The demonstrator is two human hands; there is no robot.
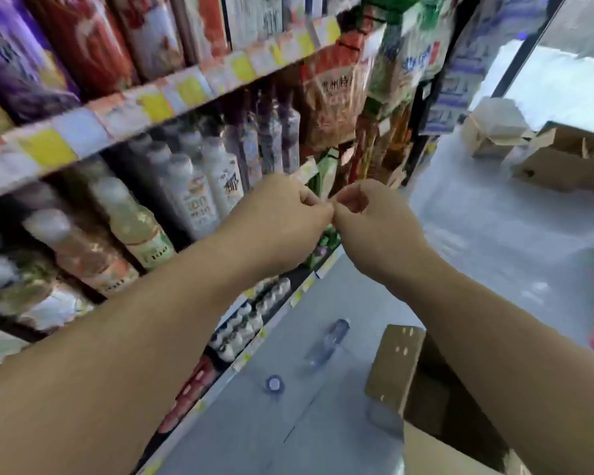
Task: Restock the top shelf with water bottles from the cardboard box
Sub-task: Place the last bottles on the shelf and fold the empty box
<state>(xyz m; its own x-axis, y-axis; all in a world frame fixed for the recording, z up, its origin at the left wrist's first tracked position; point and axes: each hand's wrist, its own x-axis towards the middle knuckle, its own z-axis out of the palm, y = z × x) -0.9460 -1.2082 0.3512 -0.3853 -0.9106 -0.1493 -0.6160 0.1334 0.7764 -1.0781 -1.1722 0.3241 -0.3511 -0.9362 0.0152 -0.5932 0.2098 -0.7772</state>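
Two water bottles (326,342) wait on the near floor, left of the cardboard box (426,399). Left hand (288,214) and right hand (367,214) meet fingertip to fingertip; pinching what, I cannot tell. Bottles probably heavy, slick: grab mid-body.

Left hand (288,214) and right hand (367,217) touching fingertips before drink shelves (blurred), cardboard box (412,378) below, water bottle (326,341) on floor
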